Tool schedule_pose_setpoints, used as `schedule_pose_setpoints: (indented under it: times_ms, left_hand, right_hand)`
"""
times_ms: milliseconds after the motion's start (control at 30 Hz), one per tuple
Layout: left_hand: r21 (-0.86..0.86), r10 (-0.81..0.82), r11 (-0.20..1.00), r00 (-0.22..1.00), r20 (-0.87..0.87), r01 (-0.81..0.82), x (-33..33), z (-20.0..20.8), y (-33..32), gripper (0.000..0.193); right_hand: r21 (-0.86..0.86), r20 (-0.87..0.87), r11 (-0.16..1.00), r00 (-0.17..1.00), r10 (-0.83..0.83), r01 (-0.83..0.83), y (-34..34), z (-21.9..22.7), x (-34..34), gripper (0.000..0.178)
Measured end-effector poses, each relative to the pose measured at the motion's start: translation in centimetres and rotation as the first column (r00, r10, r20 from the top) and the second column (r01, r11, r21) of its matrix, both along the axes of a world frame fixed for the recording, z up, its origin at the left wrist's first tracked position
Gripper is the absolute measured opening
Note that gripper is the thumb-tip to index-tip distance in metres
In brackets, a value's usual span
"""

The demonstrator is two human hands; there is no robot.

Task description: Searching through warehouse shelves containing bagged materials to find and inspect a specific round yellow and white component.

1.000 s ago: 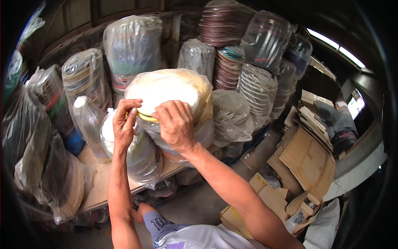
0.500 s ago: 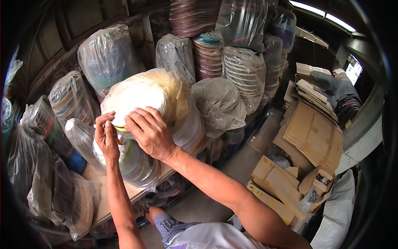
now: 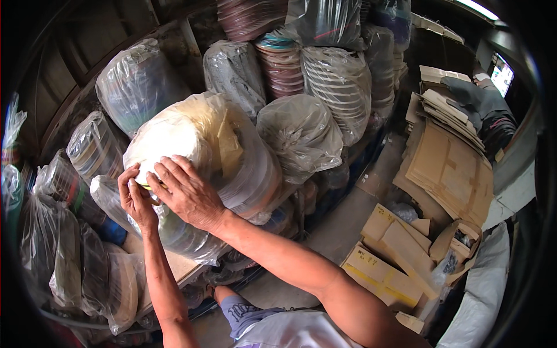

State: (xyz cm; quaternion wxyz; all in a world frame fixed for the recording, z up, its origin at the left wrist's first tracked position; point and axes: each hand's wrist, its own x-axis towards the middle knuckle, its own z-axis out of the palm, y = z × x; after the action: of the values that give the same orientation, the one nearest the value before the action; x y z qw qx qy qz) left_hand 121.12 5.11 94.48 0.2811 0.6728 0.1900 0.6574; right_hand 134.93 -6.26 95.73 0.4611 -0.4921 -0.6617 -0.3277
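A pale, cream-white round bundle (image 3: 168,136) in clear plastic rests on a stack wrapped in clear plastic (image 3: 252,180). A yellowish sheet (image 3: 229,136) shows through at its right. My left hand (image 3: 138,200) pinches the bundle's near left edge between thumb and fingers. Beside it, my right hand (image 3: 188,194) has its fingers bent over the same edge. A thin yellow-green strip shows between the two hands. The right hand's thumb and what lies under its palm are hidden. Just below the hands sits another bagged stack (image 3: 185,235).
Bagged stacks crowd the back, among them a grey one (image 3: 232,75) and a pale ringed one (image 3: 336,87). Slumped clear bags (image 3: 55,249) stand at left beside a wooden board (image 3: 180,267). Flattened cardboard (image 3: 447,174) and cartons (image 3: 383,275) lie at right across the floor (image 3: 331,226).
My view has shifted slightly. Both hands appear a little lower and further left, still at the bundle's near edge. The bundle has moved left in the picture with them.
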Motion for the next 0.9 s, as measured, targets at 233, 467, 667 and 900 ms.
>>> schedule_pose_setpoints:
  times_ms: [233, 467, 667, 900]
  left_hand:
    - [0.045, 0.004, 0.999, 1.000, 0.022, -0.005, 0.2, -0.1, 0.3, 0.023]
    - [0.056, 0.066, 0.996, 0.997, -0.032, -0.065, -0.2, -0.2, 0.7, 0.026]
    - [0.073, 0.138, 0.988, 0.988, -0.075, -0.133, -0.2, -0.2, 0.6, 0.025]
    - [0.141, 0.257, 0.961, 0.955, -0.145, -0.238, -0.4, 0.1, 0.1, 0.026]
  right_hand:
    - [0.098, -0.054, 0.995, 0.998, 0.020, -0.015, 0.5, -0.2, 0.0, 0.037]
    - [0.121, -0.090, 0.992, 0.995, 0.050, -0.039, 1.1, -0.7, -0.1, 0.038]
    - [0.193, -0.107, 0.981, 0.993, 0.048, -0.026, 1.6, -1.0, 0.1, 0.034]
    - [0.155, -0.084, 0.988, 0.996, 0.036, -0.023, 1.3, -1.1, 0.0, 0.038]
